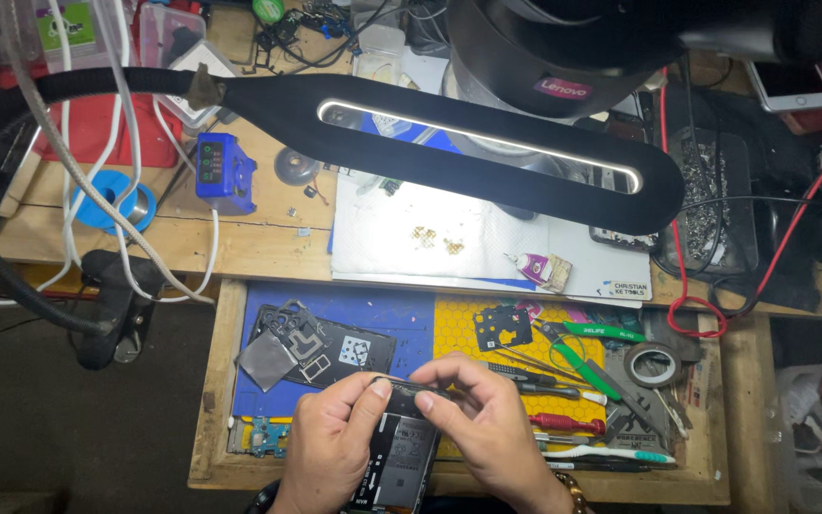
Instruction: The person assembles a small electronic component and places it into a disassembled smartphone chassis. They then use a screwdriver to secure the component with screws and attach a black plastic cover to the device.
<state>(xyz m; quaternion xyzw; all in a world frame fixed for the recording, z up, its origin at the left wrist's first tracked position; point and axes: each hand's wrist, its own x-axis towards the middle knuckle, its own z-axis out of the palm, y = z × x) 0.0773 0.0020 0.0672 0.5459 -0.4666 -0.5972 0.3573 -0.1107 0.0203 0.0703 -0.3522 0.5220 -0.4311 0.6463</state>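
Note:
My left hand (330, 443) and my right hand (487, 428) both grip an opened black smartphone (401, 457) low in the head view, above the drawer. Thumbs and forefingers of both hands pinch its top edge, where a thin dark part sits. The phone's back is off, and its battery and inner plates show. Just beyond it, on a blue mat (373, 319), lies a black phone frame (321, 347) with a grey shield piece.
The open wooden drawer (216, 381) holds a yellow mat (487, 324), green-handled tweezers (587, 333), a red screwdriver (568, 424), a tape roll (654, 364) and a small circuit board (266, 438). A black desk lamp (468, 143) spans the bench over a white cloth (449, 238). A blue device (225, 171) and cables lie left.

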